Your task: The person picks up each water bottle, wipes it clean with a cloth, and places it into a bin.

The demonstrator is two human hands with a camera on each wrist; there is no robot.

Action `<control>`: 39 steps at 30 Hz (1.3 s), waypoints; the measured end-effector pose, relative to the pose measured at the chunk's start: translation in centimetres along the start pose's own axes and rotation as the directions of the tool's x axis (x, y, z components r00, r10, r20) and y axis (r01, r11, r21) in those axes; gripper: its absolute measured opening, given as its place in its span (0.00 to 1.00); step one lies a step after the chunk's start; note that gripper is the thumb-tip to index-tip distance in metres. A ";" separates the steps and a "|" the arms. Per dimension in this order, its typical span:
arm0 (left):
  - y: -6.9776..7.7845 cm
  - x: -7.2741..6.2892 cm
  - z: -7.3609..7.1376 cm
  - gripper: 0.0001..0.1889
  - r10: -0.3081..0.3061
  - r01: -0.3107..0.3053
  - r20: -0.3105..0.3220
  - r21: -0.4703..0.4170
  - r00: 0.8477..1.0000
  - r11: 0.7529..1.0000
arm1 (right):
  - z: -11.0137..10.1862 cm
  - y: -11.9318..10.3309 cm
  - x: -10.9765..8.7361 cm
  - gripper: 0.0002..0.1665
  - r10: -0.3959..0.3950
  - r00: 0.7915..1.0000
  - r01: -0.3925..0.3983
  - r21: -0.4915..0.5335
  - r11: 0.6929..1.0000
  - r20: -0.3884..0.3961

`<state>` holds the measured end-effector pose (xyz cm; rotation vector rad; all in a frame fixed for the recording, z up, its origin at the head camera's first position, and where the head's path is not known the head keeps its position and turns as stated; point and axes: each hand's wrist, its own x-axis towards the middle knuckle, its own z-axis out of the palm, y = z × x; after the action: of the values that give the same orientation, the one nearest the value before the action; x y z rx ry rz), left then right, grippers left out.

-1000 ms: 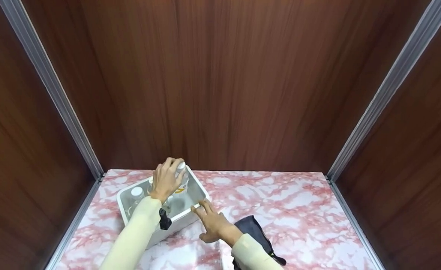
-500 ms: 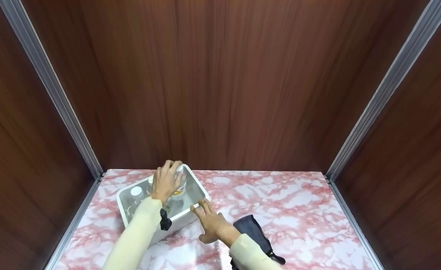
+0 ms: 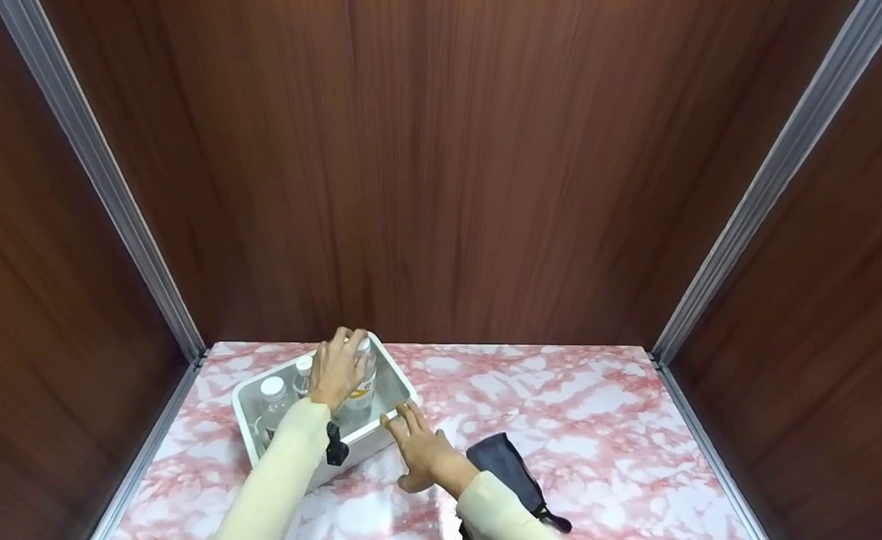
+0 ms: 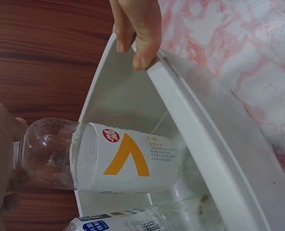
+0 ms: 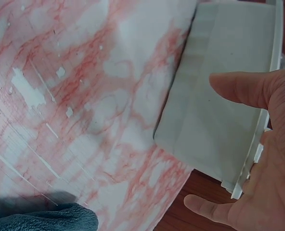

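My left hand (image 3: 338, 370) grips the neck of a clear plastic bottle (image 3: 359, 395), whose white label with an orange chevron (image 4: 128, 161) shows plainly in the left wrist view. That bottle stands inside a light grey plastic bin (image 3: 358, 442), at its far right part. Two other white-capped bottles share the bin: one clear bottle (image 3: 272, 409) at the near left and another bottle (image 3: 301, 379) partly behind my left hand. My right hand (image 3: 422, 454) touches the bin's right rim with its fingers spread, the thumb held apart.
A dark zippered pouch (image 3: 508, 469) lies on the pink-and-white marbled table (image 3: 598, 435) beside my right forearm. Brown wood-grain panels (image 3: 441, 187) rise behind and at both sides. The bin stands slantwise near the back left.
My left hand and the chevron-labelled bottle have sunk a little deeper into the bin. The right hand stays by the rim.
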<state>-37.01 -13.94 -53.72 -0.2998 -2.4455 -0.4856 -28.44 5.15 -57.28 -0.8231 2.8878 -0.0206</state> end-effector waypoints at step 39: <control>0.3 -1.2 2.3 0.18 -0.132 0.135 0.054 -0.064 0.990 0.989 | 0.6 -0.9 -0.3 0.73 0.047 0.999 -0.049 -0.099 0.994 -0.026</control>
<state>-37.15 -12.85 -56.05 -0.1779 -2.5117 -0.6266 -27.62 4.59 -57.80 -0.7738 2.9505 0.1211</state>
